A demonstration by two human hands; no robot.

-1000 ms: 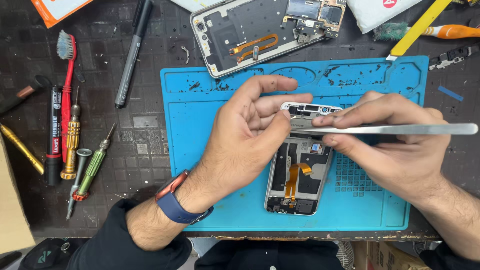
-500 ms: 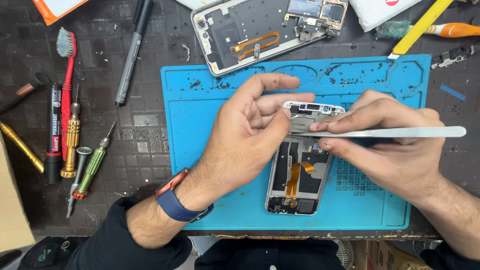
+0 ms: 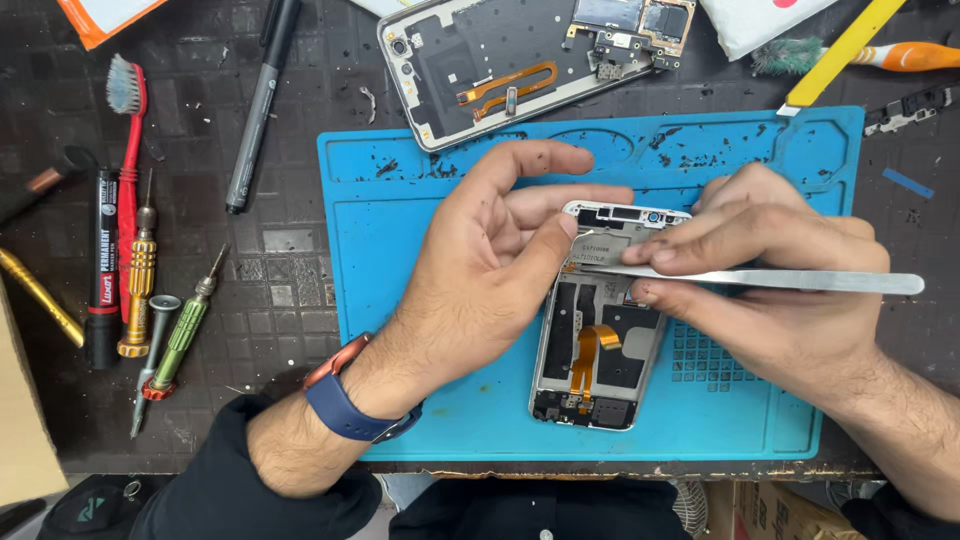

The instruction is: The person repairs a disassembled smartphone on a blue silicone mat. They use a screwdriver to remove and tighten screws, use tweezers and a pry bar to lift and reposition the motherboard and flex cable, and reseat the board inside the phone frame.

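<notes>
The opened phone [image 3: 598, 320] lies lengthwise on the blue work mat [image 3: 420, 300], rear cover off, its orange flex cable exposed near the lower half.

Change over the last second: both hands have shifted slightly along the phone's upper end, and the tweezers' tips now sit nearer the metal shield below the camera edge. The phone itself has not moved on the mat. Judged from this, work remains concentrated at the phone's top section, and the flex cable lower down is untouched.

Left hand [image 3: 480, 280]: half open, fingers extended and loosely curved. The thumb tip presses on the upper left of the phone; the index finger stretches above the phone's top edge. It steadies the phone and grips nothing.

Right hand [image 3: 780, 290]: closed in a pinch around the steel tweezers [image 3: 760, 279], which lie nearly level, tips pointing toward the left thumb. Whether the tips hold a part cannot be told.

Packages and labels, placed relative to the mat:
- Beyond its far right corner: a white pouch [image 3: 760, 20] with a red mark, partly out of view.
- Beyond its far left corner: an orange-edged packet [image 3: 105, 15].
- To its left: a black marker [image 3: 102, 265] with a red and white label band.
- Near its lower right edge: a brown carton [image 3: 790, 510] below the tabletop.
- At the far left: a plain cardboard piece [image 3: 25, 410].
</notes>
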